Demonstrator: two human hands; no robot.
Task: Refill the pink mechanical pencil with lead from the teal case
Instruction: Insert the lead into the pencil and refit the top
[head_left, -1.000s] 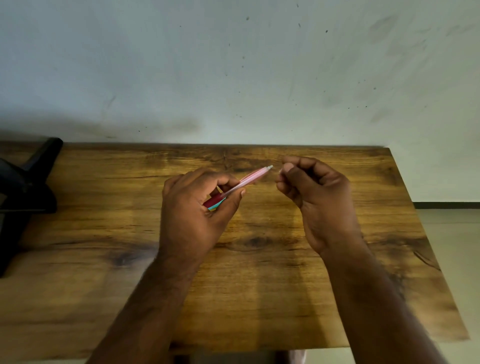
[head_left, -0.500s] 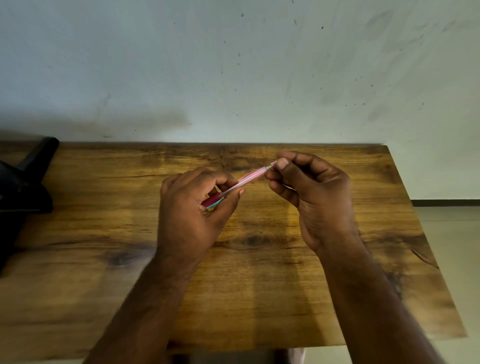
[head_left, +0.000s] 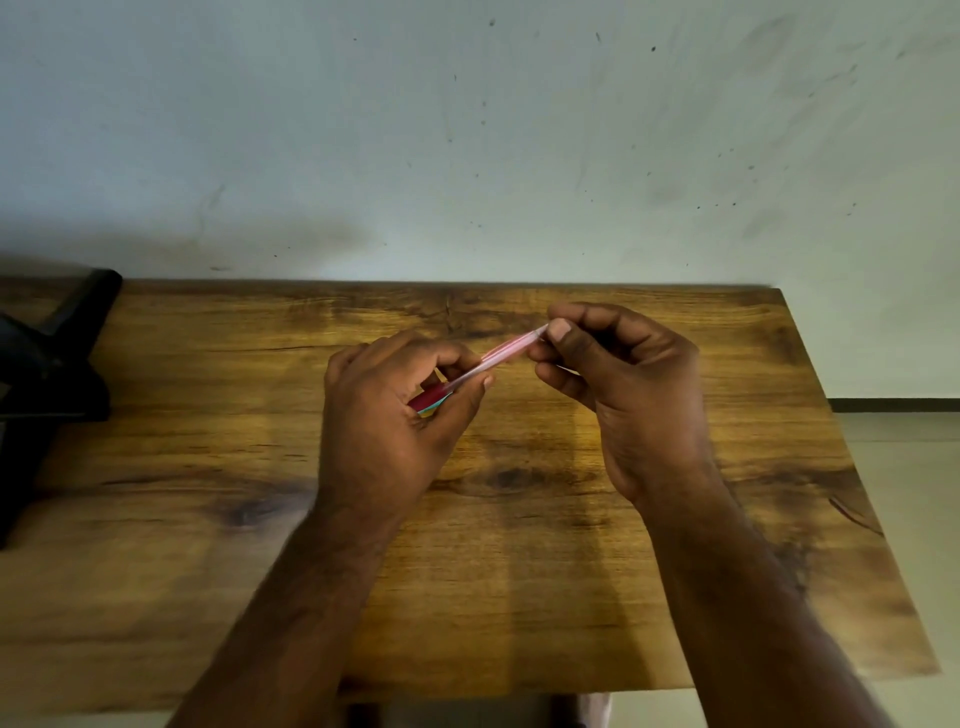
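My left hand (head_left: 384, 421) grips the pink mechanical pencil (head_left: 501, 353) by its darker red lower part, with the pencil slanting up to the right above the table. A sliver of the teal case (head_left: 432, 407) shows under the pencil, tucked in the same hand. My right hand (head_left: 618, 379) has its thumb and fingertips pinched at the pencil's upper end. Whether a lead sits between those fingers is too fine to see.
Both hands hover over a wooden table (head_left: 519, 571) set against a pale wall. A black stand (head_left: 52, 384) occupies the table's far left. The table's right edge lies beyond my right wrist, with floor past it.
My right hand has moved left from a small gap to close its fingertips on the pencil's upper end. My left hand has kept its hold.
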